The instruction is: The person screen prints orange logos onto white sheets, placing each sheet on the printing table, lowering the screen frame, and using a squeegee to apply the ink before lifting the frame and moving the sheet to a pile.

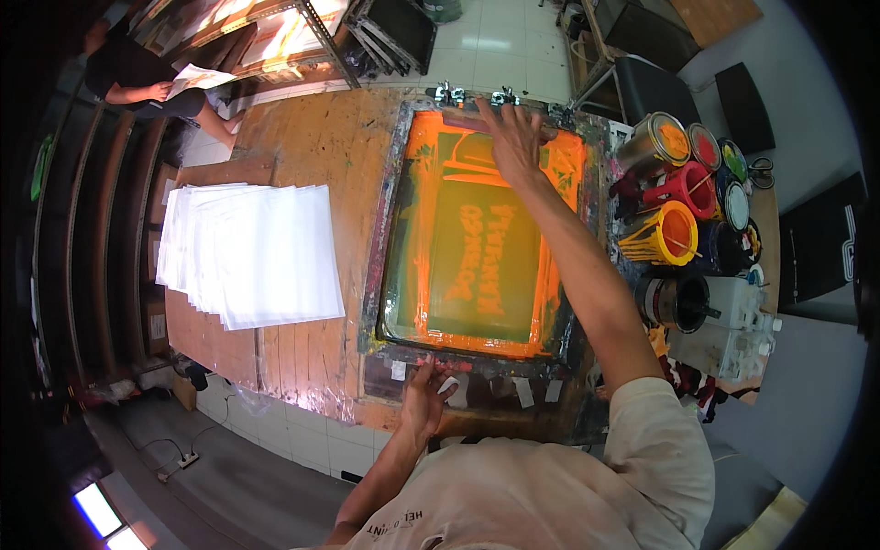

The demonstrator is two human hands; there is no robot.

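While the right hand (513, 137) grips a wooden squeegee (477, 121) at the far end of the screen-printing frame (390, 238), the left hand (424, 396) presses flat, fingers spread, on the frame's near rail. Orange ink coats the mesh (477, 247) around a lettered stencil. This frame lies on the worn wooden desk (312, 147), right of centre. A fanned stack of white sheets (247, 252) sits toward the desk's left edge. Open ink cans (683, 183) crowd the right edge. Another person (147, 78) sits beyond the far left corner.
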